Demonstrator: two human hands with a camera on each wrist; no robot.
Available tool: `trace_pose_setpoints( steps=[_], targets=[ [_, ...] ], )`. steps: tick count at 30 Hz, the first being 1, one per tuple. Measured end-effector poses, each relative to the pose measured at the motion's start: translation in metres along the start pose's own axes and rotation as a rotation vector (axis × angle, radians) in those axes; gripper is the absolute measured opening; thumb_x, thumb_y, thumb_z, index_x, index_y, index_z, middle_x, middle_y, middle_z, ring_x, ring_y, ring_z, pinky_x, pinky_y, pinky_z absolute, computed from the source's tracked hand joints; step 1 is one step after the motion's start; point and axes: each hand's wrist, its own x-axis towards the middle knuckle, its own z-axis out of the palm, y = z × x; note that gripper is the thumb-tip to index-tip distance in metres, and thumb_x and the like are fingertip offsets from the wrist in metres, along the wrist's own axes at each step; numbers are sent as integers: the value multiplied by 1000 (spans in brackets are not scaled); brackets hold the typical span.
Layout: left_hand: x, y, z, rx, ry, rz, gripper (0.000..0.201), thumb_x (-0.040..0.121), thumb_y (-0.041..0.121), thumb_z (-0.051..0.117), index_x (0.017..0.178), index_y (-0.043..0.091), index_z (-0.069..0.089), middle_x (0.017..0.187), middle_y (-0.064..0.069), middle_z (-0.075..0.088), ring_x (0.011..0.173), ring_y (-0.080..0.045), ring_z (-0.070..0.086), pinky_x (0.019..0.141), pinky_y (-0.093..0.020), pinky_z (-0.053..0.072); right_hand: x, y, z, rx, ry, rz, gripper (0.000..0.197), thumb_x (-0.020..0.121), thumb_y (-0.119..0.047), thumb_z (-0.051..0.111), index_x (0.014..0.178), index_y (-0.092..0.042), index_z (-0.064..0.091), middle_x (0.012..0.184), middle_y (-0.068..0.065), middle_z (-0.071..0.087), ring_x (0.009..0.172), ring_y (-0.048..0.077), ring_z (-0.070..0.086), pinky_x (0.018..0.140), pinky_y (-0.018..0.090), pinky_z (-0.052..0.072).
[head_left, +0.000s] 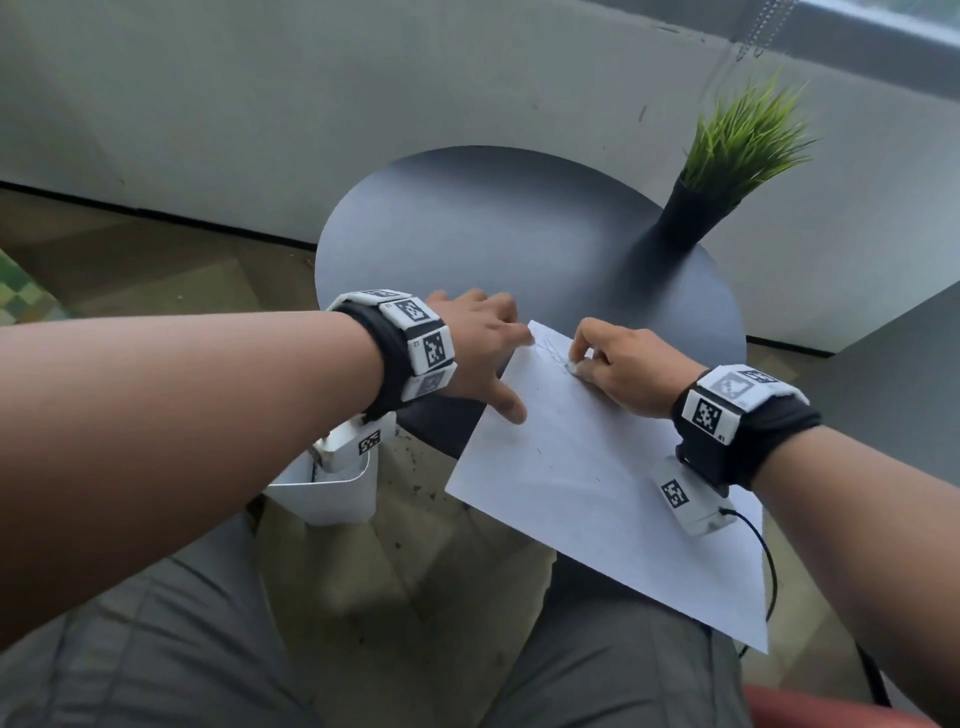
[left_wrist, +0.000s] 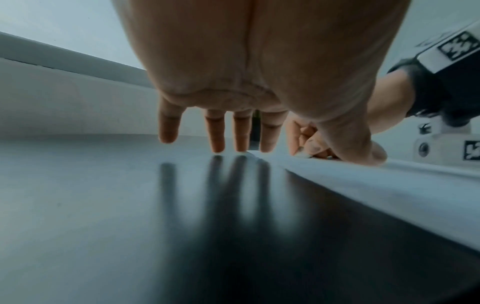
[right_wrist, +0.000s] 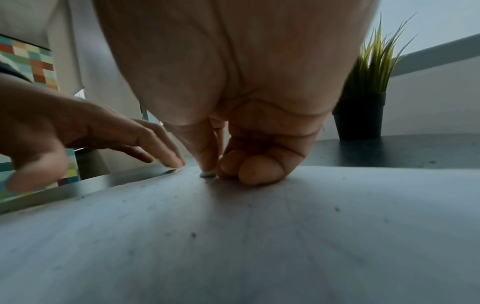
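Pinching eraser (head_left: 573, 367), right hand (head_left: 631, 371) — paper (head_left: 597, 478) long axis diagonal.

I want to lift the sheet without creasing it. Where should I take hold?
Probably pinch the near edge of the sheet, coming from the person's side: it overhangs the round table, so fingers can slip under. Farther up it lies flat under the left hand and right hand.
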Motion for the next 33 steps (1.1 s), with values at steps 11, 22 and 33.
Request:
trace_pose_setpoints(
  steps=[11, 22, 33],
  targets=[
    [8, -1, -6, 141, -156, -71, 118, 60, 89, 63, 152, 53, -2, 165, -5, -3, 146, -37, 12, 101, -62, 34, -10, -35, 8, -113, -55, -116, 9, 92, -29, 52, 93, -21, 48, 84, 2, 59, 78, 25, 54, 66, 32, 43],
    [5, -5, -28, 67, 15, -40, 60, 92, 30, 63, 145, 46, 42, 125, -2, 40, 125, -27, 46, 74, -29, 36, -2, -16, 2, 214, 14, 172, 8, 88, -18, 57, 90, -12, 53, 75, 8, 71, 57, 23, 71, 60, 44, 61],
    [-16, 28, 11, 55, 2, 77, 93, 68, 84, 60, 139, 28, 44, 131, 1, 37, 119, -24, 39, 90, -42, 50, -26, -18, -6, 305, -8, 71, 11, 89, -23, 67, 92, -14, 60, 76, 11, 70, 67, 28, 69, 60, 39, 61]
  ],
)
